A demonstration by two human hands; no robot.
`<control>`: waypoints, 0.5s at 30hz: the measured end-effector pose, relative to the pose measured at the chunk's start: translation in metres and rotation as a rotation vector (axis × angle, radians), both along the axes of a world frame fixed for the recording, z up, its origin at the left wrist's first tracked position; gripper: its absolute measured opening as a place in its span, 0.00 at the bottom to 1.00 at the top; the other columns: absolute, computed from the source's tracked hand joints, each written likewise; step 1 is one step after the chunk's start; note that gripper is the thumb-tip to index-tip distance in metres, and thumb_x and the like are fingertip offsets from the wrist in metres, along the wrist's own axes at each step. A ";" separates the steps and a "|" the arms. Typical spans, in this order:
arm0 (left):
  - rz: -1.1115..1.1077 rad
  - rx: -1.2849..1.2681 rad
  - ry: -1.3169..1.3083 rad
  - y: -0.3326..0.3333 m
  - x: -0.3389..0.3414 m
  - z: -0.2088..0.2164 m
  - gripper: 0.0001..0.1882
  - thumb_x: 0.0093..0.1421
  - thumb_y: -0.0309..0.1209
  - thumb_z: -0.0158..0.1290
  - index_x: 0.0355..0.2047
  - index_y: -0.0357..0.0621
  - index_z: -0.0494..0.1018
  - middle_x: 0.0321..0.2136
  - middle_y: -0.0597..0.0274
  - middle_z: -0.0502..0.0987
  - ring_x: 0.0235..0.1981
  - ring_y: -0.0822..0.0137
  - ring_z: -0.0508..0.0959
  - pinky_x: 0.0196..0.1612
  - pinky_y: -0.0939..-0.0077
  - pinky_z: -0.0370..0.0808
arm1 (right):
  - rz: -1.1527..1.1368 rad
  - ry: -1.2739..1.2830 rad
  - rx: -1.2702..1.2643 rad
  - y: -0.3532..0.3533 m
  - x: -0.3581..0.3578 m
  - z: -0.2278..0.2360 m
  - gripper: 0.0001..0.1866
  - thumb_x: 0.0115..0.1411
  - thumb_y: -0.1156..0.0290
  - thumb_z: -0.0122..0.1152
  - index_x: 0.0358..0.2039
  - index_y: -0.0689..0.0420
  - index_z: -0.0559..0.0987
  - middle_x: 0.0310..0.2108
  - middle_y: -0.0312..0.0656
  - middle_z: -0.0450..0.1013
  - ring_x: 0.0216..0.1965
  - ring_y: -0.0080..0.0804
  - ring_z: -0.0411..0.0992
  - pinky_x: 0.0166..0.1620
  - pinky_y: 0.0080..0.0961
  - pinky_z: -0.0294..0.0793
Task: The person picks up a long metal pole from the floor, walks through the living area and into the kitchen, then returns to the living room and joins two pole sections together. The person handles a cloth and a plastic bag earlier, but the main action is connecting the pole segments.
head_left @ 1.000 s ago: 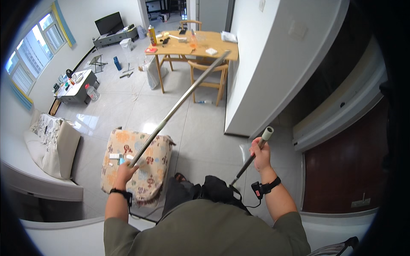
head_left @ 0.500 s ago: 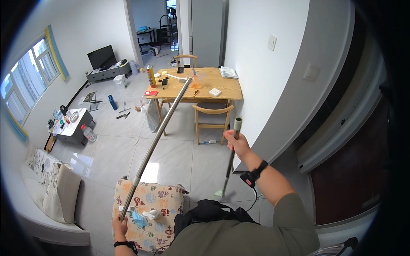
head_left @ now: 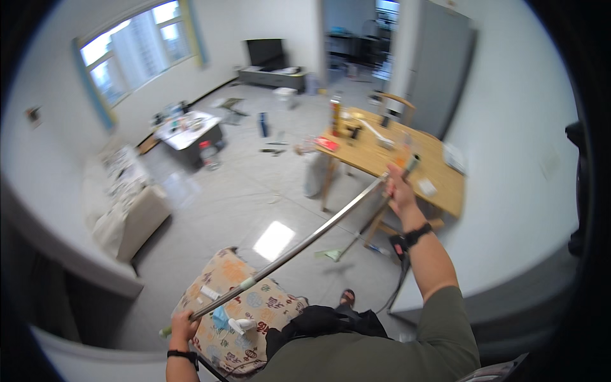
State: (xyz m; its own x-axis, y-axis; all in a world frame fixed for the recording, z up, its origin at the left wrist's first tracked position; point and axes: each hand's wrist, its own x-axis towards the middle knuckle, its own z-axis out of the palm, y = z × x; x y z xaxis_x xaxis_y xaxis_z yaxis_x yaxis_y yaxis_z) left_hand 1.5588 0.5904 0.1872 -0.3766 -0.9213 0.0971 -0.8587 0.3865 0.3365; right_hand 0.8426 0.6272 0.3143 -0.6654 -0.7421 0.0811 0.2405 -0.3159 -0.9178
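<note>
Both hands' fingers stay closed: left hand (head_left: 182,326) on the metal pole (head_left: 299,248), right hand (head_left: 400,191) (raised higher) on the mop handle (head_left: 407,167).

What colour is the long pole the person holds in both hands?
The long pole is shiny silver metal with a pale green band near the left hand; the head view shows it.

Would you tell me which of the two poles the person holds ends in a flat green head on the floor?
The thin pole in the right hand; its green head rests on the tiles. The long metal pole, gripped low by the left hand, has none.
</note>
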 end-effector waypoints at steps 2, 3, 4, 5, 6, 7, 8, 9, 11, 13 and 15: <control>0.061 -0.009 -0.010 0.004 -0.025 0.021 0.13 0.46 0.37 0.60 0.19 0.42 0.71 0.20 0.47 0.73 0.25 0.43 0.73 0.28 0.55 0.70 | 0.065 0.016 0.056 -0.033 -0.025 -0.006 0.22 0.61 0.62 0.58 0.51 0.61 0.70 0.14 0.28 0.59 0.16 0.15 0.58 0.22 0.14 0.57; 0.084 -0.006 -0.027 0.006 -0.038 0.034 0.13 0.46 0.38 0.60 0.18 0.43 0.71 0.19 0.48 0.73 0.24 0.44 0.73 0.27 0.54 0.70 | 0.110 0.036 0.069 -0.047 -0.038 -0.009 0.22 0.61 0.62 0.57 0.52 0.61 0.69 0.15 0.28 0.59 0.15 0.16 0.58 0.22 0.16 0.58; 0.105 0.014 -0.047 0.008 -0.053 0.045 0.14 0.47 0.39 0.60 0.17 0.44 0.72 0.19 0.49 0.74 0.24 0.45 0.74 0.27 0.54 0.70 | 0.132 0.063 0.081 -0.060 -0.050 -0.012 0.23 0.60 0.62 0.57 0.52 0.61 0.69 0.15 0.28 0.60 0.16 0.16 0.58 0.23 0.16 0.59; 0.120 -0.011 -0.017 0.011 -0.065 0.057 0.13 0.47 0.37 0.60 0.16 0.44 0.71 0.19 0.50 0.74 0.23 0.46 0.74 0.27 0.56 0.70 | 0.133 0.053 0.101 -0.077 -0.061 -0.016 0.22 0.60 0.62 0.57 0.52 0.61 0.69 0.16 0.28 0.60 0.16 0.16 0.58 0.23 0.16 0.59; 0.163 -0.010 -0.018 0.013 -0.076 0.067 0.13 0.46 0.37 0.61 0.16 0.43 0.71 0.19 0.50 0.73 0.23 0.46 0.74 0.28 0.56 0.70 | 0.154 0.066 0.095 -0.089 -0.071 -0.022 0.22 0.60 0.63 0.57 0.51 0.60 0.69 0.16 0.28 0.61 0.16 0.16 0.58 0.23 0.16 0.60; 0.188 -0.014 -0.015 0.016 -0.084 0.080 0.12 0.46 0.36 0.61 0.16 0.43 0.71 0.19 0.50 0.73 0.24 0.47 0.74 0.28 0.57 0.70 | 0.188 0.051 0.136 -0.102 -0.081 -0.027 0.21 0.60 0.63 0.57 0.50 0.60 0.70 0.17 0.28 0.61 0.16 0.16 0.58 0.23 0.16 0.60; 0.210 -0.023 -0.012 0.018 -0.091 0.090 0.12 0.46 0.35 0.61 0.16 0.43 0.71 0.18 0.51 0.73 0.24 0.47 0.74 0.28 0.57 0.70 | 0.237 0.052 0.148 -0.118 -0.087 -0.031 0.20 0.60 0.63 0.58 0.49 0.60 0.70 0.18 0.29 0.62 0.16 0.16 0.58 0.23 0.16 0.60; 0.219 -0.029 -0.053 0.021 -0.096 0.101 0.11 0.45 0.34 0.61 0.17 0.43 0.71 0.19 0.51 0.73 0.24 0.47 0.73 0.28 0.58 0.70 | 0.252 0.050 0.200 -0.131 -0.093 -0.034 0.20 0.60 0.63 0.58 0.48 0.60 0.70 0.19 0.29 0.62 0.16 0.17 0.58 0.23 0.16 0.60; 0.270 -0.026 -0.110 0.028 -0.103 0.118 0.12 0.45 0.34 0.61 0.17 0.43 0.71 0.19 0.52 0.73 0.24 0.47 0.73 0.29 0.58 0.70 | 0.316 0.072 0.141 -0.149 -0.092 -0.041 0.14 0.60 0.62 0.58 0.40 0.58 0.72 0.16 0.28 0.60 0.16 0.17 0.58 0.23 0.17 0.60; 0.297 -0.083 -0.170 0.031 -0.104 0.130 0.12 0.44 0.34 0.62 0.17 0.44 0.70 0.19 0.54 0.73 0.25 0.48 0.73 0.31 0.58 0.69 | 0.325 0.098 0.115 -0.169 -0.087 -0.042 0.11 0.60 0.63 0.57 0.37 0.57 0.73 0.16 0.28 0.60 0.16 0.17 0.58 0.22 0.16 0.59; 0.311 -0.155 -0.249 0.035 -0.102 0.136 0.11 0.44 0.34 0.62 0.17 0.45 0.70 0.20 0.55 0.73 0.26 0.49 0.72 0.32 0.59 0.69 | 0.410 0.087 0.121 -0.187 -0.085 -0.041 0.14 0.60 0.64 0.58 0.42 0.58 0.73 0.20 0.29 0.63 0.18 0.17 0.60 0.23 0.16 0.60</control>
State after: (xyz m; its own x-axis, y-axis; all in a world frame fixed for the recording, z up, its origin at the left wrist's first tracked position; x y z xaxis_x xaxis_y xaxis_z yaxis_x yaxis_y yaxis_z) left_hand 1.4568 0.6258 0.3235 -0.1123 -0.9763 0.1848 -0.9901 0.1257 0.0624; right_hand 0.7578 0.4397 0.2737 -0.3081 -0.9511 0.0198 0.2439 -0.0990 -0.9647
